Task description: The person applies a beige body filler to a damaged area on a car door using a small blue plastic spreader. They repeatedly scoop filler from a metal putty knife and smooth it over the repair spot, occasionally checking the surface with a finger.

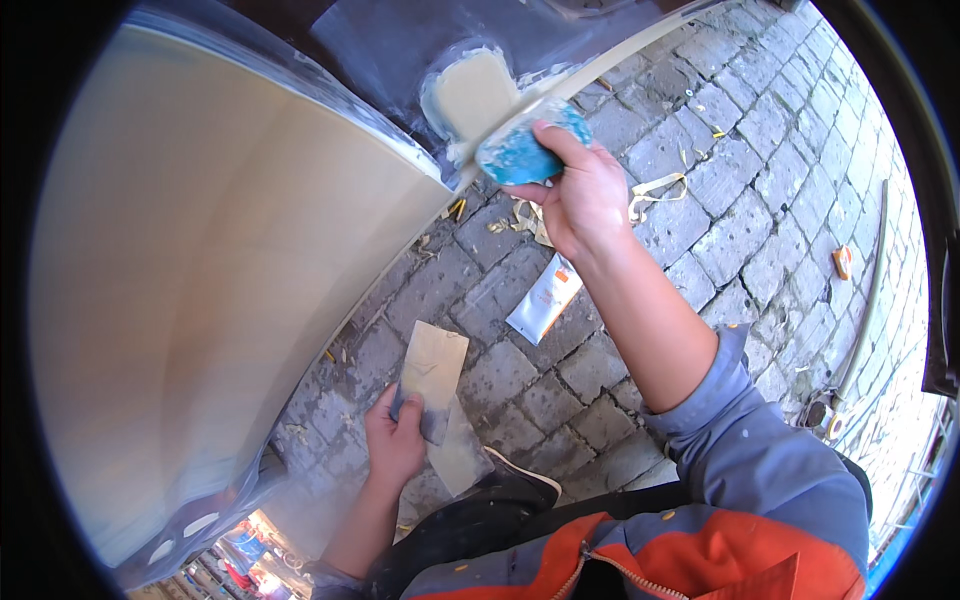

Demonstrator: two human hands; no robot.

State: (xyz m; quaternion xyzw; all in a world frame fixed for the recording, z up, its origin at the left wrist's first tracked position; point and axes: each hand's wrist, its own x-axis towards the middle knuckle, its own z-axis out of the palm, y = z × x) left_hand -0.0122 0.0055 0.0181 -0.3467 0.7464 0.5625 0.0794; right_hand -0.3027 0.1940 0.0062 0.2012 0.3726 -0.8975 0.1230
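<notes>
My right hand (583, 195) grips a worn blue sanding block (530, 142), smeared white, with the thumb on top. The block lies against the lower edge of a dark body panel, beside a cream filler patch (474, 92). Lower down, my left hand (396, 440) pinches a flat rectangular plate (436, 362), tan and grey like a putty spreader. A second pale plate (458, 455) sits under it; whether my fingers also hold that one is hidden. To the left stretches a large beige-coated panel (200, 260).
On the grey paving stones (600, 405) lies a white and orange tube (546, 300), below my right wrist. Pale tape strips (660, 190) and yellow scraps are scattered around. Far right are a long hose or pipe (868, 300) and an orange item (842, 262). My shoe (525, 475) is near the plates.
</notes>
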